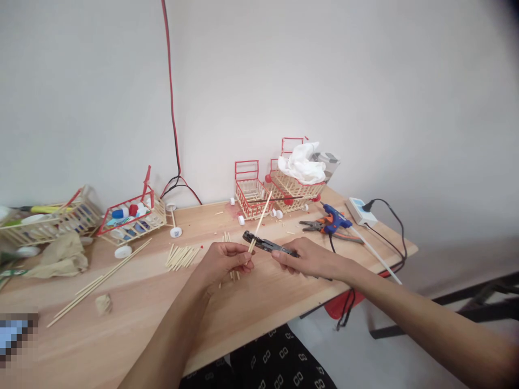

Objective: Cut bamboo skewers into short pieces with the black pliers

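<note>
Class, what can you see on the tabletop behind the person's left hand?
Thin pale sticks show beyond the left hand, more on its near side. It covers the tabletop between, so whether they are the same sticks cannot be seen.

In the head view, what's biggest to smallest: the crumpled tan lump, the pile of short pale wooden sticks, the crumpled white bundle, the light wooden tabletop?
1. Light wooden tabletop
2. Crumpled white bundle
3. Pile of short pale wooden sticks
4. Crumpled tan lump
</note>
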`<state>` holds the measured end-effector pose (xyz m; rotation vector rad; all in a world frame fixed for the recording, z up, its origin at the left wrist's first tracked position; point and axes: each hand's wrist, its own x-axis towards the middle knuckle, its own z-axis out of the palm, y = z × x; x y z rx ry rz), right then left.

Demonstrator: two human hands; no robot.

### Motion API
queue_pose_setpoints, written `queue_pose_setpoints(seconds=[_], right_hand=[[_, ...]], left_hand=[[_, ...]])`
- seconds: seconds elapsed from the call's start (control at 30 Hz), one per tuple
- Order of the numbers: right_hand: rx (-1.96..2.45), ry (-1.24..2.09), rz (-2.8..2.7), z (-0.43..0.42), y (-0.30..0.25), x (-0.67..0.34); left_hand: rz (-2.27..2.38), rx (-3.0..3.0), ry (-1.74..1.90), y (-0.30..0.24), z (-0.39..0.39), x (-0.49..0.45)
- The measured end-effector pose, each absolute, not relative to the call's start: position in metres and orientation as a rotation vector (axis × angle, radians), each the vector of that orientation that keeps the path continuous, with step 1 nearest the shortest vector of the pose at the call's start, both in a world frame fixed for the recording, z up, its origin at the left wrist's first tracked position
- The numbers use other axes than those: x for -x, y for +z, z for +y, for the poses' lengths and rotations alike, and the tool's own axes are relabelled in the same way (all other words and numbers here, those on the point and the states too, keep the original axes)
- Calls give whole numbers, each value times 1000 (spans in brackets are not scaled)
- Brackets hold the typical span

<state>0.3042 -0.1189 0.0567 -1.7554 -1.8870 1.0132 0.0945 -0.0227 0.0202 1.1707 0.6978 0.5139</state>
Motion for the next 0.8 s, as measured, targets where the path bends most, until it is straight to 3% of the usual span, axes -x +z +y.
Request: queue_pose_setpoints(seconds=[0.33,0.8], right_hand=[[1875,823,-2023,-115,43,-309],[1848,804,-2104,-111,39,-312]], left_hand=[[761,-1198,457,16,-23,-97],[825,-1201,429,15,-23,-98]])
